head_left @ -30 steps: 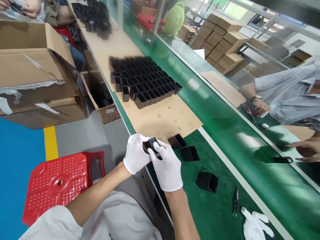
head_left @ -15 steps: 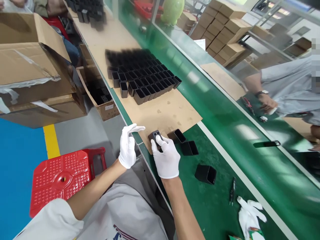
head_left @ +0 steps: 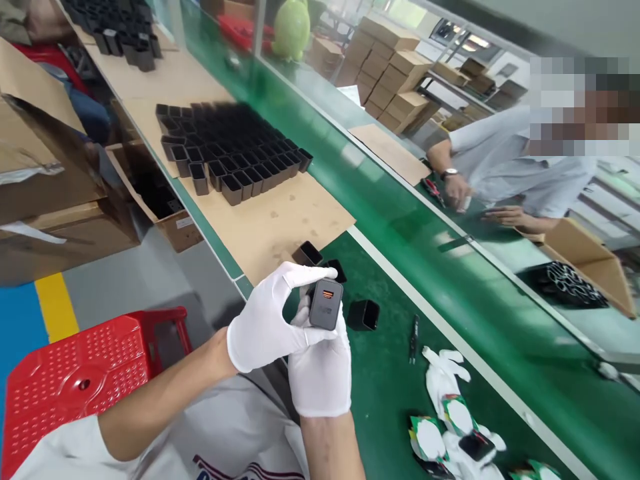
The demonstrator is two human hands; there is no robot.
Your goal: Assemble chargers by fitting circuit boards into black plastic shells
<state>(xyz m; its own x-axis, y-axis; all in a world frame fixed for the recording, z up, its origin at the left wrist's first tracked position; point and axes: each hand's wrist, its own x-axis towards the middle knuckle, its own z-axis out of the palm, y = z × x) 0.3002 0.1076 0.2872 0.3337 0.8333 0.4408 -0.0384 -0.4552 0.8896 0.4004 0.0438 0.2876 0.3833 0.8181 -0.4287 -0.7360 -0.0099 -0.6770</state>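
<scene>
A black charger housing (head_left: 326,308) is held up in front of me, its end face with an orange-lined port turned toward the camera. My left hand (head_left: 265,321), in a white glove, grips the housing between thumb and fingers at its top and bottom edges. My right hand (head_left: 321,381), gloved too, is closed around it from behind and below; part of those fingers is hidden. Just beyond the hands lie two open black casings (head_left: 308,253), one partly covered by the left fingers. A third casing (head_left: 364,315) lies on its side to the right.
Rows of black casings (head_left: 240,147) stand on brown paper (head_left: 280,213). On the green bench are tweezers (head_left: 414,340), a white glove (head_left: 443,373) and green circuit boards (head_left: 429,440). A red stool (head_left: 85,387) stands left; a co-worker's hands (head_left: 457,193) are across the bench.
The right hand has lifted the black housing off the paper and turned its port face toward me. My left hand has come across from the bench edge to grip it. The view has shifted right.
</scene>
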